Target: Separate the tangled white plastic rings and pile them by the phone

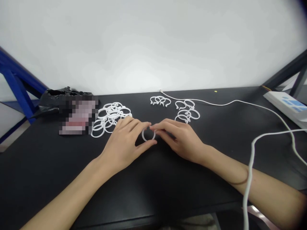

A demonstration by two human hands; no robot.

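Observation:
A white plastic ring point(143, 135) is held between both hands above the black table. My left hand point(127, 139) grips it from the left, with the fingers along its upper side and the thumb under its lower edge. At the ring's upper right, the fingertips of my right hand point(181, 137) pinch it. Just behind my left hand lies a pile of similar white rings point(112, 111), closed in outline. Beyond my right hand are several more rings point(189, 111), and a row of open-ended ones point(160, 100) lies further back.
A white cable point(216, 103) runs along the table point(134, 191), and another cable point(251, 153) crosses before my right forearm. A black plastic bag point(52, 99) and a blurred-out flat item point(79, 116) are at left. A white box point(286, 105) stands at right, near the wall.

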